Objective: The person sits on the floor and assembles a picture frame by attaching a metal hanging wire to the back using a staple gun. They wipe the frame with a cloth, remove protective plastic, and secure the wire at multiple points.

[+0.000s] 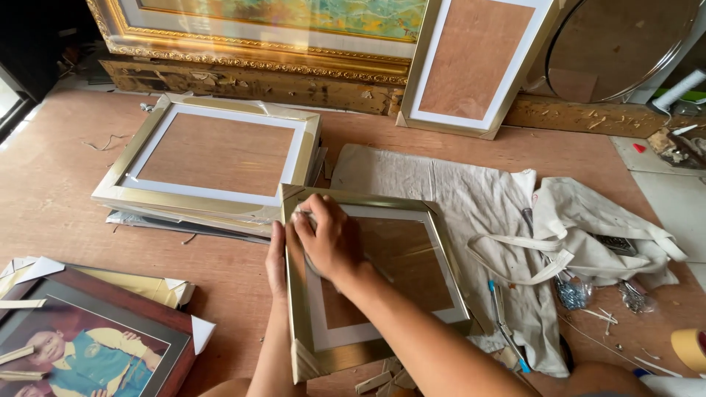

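A gold picture frame [441,242] with a white mat and glass lies flat on the wooden floor in front of me. My left hand [276,259] rests against its left rail near the upper left corner. My right hand [331,239] reaches across the glass to that same corner, fingers curled and pressing on the frame's inner edge. Whether those fingers pinch something small I cannot tell.
A stack of similar gold frames [209,158] lies to the upper left. A dark wooden frame with a photo [88,338] sits at the lower left. A white cloth bag [515,220] with tools, a bag of nails [572,290] and a tape roll [691,347] lie right. Framed pieces [471,62] lean at the back.
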